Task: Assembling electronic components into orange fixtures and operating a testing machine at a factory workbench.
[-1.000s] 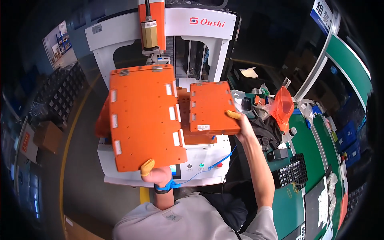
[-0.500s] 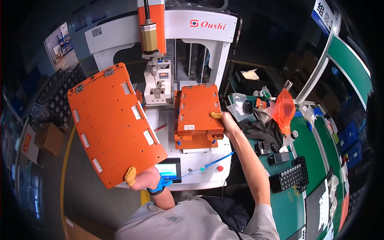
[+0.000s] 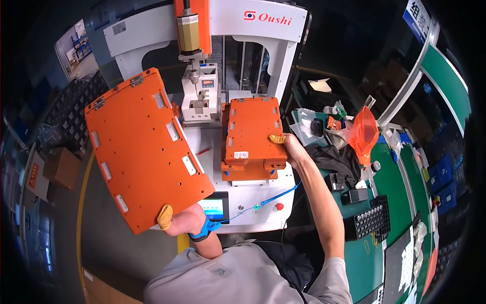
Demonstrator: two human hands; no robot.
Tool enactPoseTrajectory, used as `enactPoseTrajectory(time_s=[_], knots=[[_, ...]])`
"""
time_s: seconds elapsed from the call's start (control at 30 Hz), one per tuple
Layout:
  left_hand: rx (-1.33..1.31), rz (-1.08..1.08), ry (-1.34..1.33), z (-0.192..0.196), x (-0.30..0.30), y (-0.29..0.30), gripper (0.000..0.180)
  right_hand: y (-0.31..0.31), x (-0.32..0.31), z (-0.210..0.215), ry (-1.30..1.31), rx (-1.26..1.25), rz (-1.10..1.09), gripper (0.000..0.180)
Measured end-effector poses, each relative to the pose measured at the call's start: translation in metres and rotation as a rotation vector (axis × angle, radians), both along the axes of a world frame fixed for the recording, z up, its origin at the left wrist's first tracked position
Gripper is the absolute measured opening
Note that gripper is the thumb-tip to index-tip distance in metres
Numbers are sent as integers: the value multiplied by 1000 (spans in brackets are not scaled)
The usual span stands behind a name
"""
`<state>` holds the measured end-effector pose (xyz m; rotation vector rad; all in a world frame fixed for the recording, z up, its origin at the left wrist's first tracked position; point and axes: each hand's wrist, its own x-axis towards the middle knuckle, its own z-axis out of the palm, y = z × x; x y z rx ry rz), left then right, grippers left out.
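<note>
My left hand (image 3: 178, 221), with a yellow-covered thumb and a blue wrist strap, is closed on the lower edge of a large orange fixture plate (image 3: 144, 147). That plate is tilted up at the left, with holes, pale inserts and two hinges along its top edge. A smaller orange fixture (image 3: 253, 126) sits on the machine's white bed, stacked on an orange base (image 3: 248, 175). On its right edge my right hand (image 3: 292, 148) is closed, a yellow-covered thumb on top and the other fingers hidden beneath.
Behind stands a white screwdriving machine (image 3: 258, 30) with a vertical driver (image 3: 189, 38) above a small white screw feeder (image 3: 200, 96). A red button (image 3: 279, 206) and a screen (image 3: 213, 209) are on its front. At right, a green bench (image 3: 362, 273) carries a black tray (image 3: 372, 223) and bags.
The whole view has shifted slightly, so the machine and both orange fixtures appear a little higher. Both hands keep their grips; no clear movement of either fixture shows.
</note>
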<state>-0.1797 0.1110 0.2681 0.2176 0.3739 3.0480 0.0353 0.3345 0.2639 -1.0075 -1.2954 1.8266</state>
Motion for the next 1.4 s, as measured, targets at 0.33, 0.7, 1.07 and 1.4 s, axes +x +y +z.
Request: enactPoseTrajectory(time_s=[0.33, 0.7, 1.07, 1.4], knots=[[-27, 24, 73, 10, 0, -2, 47, 2, -2, 10, -10, -39, 19, 39], [-24, -24, 71, 4, -7, 5, 49, 3, -13, 6, -48, -3, 21, 43], [-155, 36, 109, -3, -7, 2, 53, 29, -19, -1, -642, 316, -114, 59], [-166, -27, 153, -4, -1, -13, 53, 19, -30, 3, -1272, 903, -456, 78]])
